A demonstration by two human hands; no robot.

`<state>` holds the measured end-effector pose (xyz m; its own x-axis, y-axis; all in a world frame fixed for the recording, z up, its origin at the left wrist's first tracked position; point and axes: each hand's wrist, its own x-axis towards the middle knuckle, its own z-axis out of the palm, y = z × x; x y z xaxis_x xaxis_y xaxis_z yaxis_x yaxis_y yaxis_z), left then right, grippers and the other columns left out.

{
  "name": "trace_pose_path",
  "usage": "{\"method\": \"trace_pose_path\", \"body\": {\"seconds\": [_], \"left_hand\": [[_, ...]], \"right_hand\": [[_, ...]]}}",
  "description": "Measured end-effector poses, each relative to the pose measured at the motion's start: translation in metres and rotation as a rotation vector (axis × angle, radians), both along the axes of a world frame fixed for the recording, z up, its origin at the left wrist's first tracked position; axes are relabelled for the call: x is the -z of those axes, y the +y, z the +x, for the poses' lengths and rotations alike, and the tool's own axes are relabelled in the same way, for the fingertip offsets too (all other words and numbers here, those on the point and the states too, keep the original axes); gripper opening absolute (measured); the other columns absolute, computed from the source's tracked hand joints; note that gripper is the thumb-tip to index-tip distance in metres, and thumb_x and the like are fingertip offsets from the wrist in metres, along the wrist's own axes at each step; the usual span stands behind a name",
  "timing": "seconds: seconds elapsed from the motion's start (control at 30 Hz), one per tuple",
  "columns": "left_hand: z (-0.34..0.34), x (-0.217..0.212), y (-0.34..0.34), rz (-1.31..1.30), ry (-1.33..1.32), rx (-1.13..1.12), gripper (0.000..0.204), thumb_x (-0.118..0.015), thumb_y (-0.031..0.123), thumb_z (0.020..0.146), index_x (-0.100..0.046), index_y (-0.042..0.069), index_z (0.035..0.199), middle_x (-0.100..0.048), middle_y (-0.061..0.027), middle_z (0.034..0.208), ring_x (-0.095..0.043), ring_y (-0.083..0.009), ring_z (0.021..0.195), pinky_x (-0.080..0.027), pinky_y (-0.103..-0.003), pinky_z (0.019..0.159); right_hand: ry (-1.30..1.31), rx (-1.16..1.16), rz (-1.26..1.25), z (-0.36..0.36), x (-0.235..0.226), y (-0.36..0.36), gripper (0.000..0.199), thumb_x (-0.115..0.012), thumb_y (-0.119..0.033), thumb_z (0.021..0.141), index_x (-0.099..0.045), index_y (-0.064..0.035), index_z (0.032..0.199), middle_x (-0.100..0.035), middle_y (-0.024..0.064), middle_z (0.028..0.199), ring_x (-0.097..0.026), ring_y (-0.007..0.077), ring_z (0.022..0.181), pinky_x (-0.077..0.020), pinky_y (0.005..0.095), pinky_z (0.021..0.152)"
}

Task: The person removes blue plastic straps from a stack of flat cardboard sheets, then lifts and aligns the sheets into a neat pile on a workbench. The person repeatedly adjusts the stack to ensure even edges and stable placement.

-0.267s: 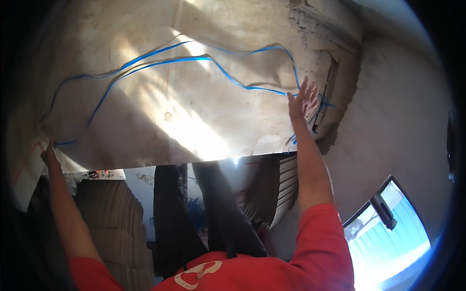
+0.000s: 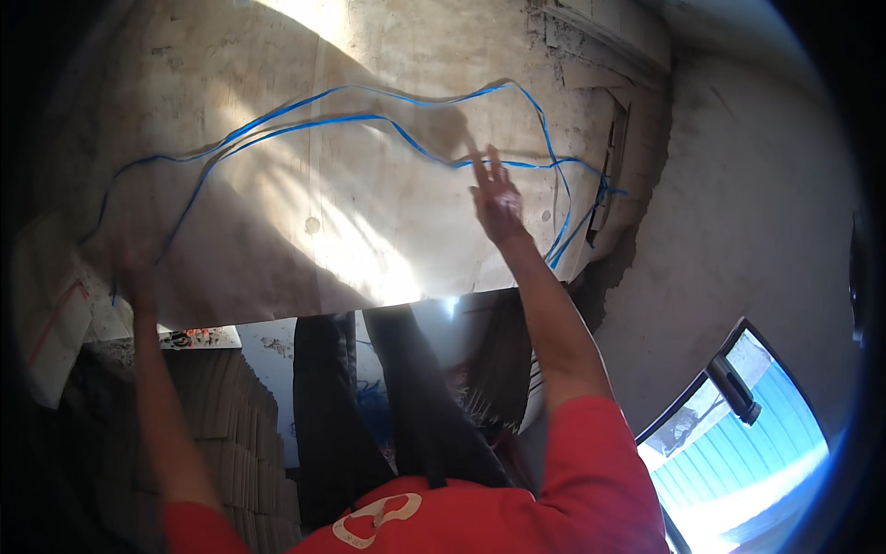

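- Blue wires (image 2: 351, 118) run in long, loose curves across a pale, rough concrete ceiling (image 2: 388, 212), from its shadowed left edge to its right edge, where they bunch up and drop into a dark gap beside the grey wall (image 2: 738, 231).
- At the left edge, the person's left hand (image 2: 137, 270) is raised in deep shadow at the near end of the wires; whether its fingers are wrapped round a strand cannot be told.
- Stacked ribbed boards (image 2: 221, 406) stand below the left arm, by the ceiling's lower edge.
- Right of the middle, the right hand (image 2: 496, 198) reaches up with fingers spread wide and straight, gripping nothing; its fingertips are at a strand that crosses there.
- A red sleeve (image 2: 591, 462) covers the right upper arm.
- At the lower right, an open window (image 2: 738, 443) shows bright blue daylight.
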<state>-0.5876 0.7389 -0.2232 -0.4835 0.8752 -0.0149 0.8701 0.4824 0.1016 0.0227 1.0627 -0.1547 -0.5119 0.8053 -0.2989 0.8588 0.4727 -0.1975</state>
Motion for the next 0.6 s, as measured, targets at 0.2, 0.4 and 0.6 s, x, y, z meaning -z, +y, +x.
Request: {"method": "trace_pose_path", "body": {"seconds": [0.2,0.4,0.6], "left_hand": [[0.111,-0.011,0.060,-0.112,-0.243,0.073,0.056,-0.060,0.007,0.081,-0.044,0.000,0.134,-0.037,-0.0193,0.145,-0.037,-0.0373,0.132,-0.031,-0.044,0.110],[0.103,0.013,-0.022,-0.048,-0.234,-0.055,0.035,-0.063,-0.001,0.070,-0.058,0.001,0.104,-0.047,-0.0166,0.132,-0.046,-0.0376,0.120,-0.038,-0.043,0.100],[0.128,-0.033,-0.005,-0.153,-0.071,-0.024,0.025,-0.062,-0.003,0.069,-0.063,0.006,0.093,-0.052,-0.0119,0.123,-0.049,-0.0340,0.113,-0.041,-0.043,0.095]], "right_hand": [[0.099,0.333,-0.258,-0.050,0.006,-0.004,0.030,-0.049,-0.024,0.091,-0.053,-0.0089,0.116,-0.054,0.0227,0.123,-0.053,0.0413,0.110,-0.0479,0.0462,0.084],[0.126,-0.041,-0.083,0.032,0.041,-0.056,0.033,-0.056,0.004,0.075,-0.064,-0.0092,0.104,-0.063,0.0153,0.102,-0.061,0.0344,0.094,-0.0516,0.0420,0.076],[-0.080,-0.034,-0.196,0.035,0.005,-0.066,0.035,-0.055,0.003,0.077,-0.063,-0.0130,0.107,-0.061,0.0109,0.103,-0.063,0.0323,0.093,-0.0534,0.0440,0.072]]}}
